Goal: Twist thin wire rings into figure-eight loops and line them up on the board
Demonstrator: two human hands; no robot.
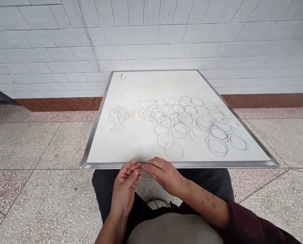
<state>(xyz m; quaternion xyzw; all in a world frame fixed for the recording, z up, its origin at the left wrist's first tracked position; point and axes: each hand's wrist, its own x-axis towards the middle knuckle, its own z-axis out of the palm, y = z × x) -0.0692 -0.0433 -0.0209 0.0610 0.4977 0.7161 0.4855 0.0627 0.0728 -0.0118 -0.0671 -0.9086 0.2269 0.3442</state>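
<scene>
My left hand (128,176), fingers curled, and my right hand (161,171), fingers bent, together grip a thin wire (135,169) at the near edge of the bench (138,145); beyond, small twisted loops (118,114) lie left, overlapping wire rings (178,130) right

A plain dark maroon sleeve (248,220) ends near the right elbow, leaving the forearm (207,205) bare, with several small, dark, roundish spots on it. Both the left hand (126,183) and the right hand (168,176) are bare. A grey-brown garment (174,230) rounds over the belly, above black trousers (102,193).
</scene>
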